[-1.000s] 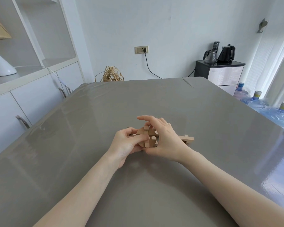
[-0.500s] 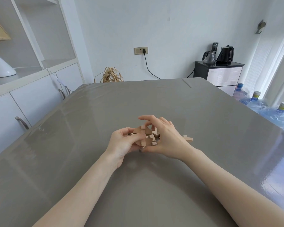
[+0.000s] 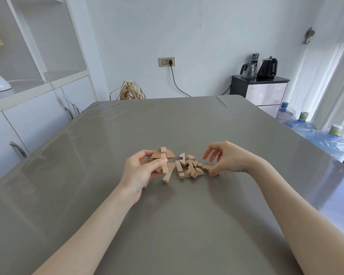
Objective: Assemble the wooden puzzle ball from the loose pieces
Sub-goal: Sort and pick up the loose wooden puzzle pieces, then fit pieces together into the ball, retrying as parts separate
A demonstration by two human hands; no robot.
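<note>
My left hand (image 3: 142, 171) grips a partly joined cluster of wooden puzzle pieces (image 3: 163, 160), with rounded faces and a straight bar, held just above the grey table (image 3: 167, 225). One loose piece (image 3: 167, 178) lies below that cluster. Several loose wooden pieces (image 3: 190, 168) lie in a heap between my hands. My right hand (image 3: 224, 159) hovers to the right of the heap with fingers spread; its thumb and lowest finger touch a piece (image 3: 208, 167) at the heap's right edge.
White cabinets (image 3: 28, 120) run along the left. A woven straw object (image 3: 130, 91) stands behind the table's far edge. A black stand with kettles (image 3: 259, 88) and water bottles (image 3: 314, 132) are at the right.
The cluster that both hands held together has come apart. Several pieces now lie on the table, my right hand has moved off to the right, and my left hand keeps part.
</note>
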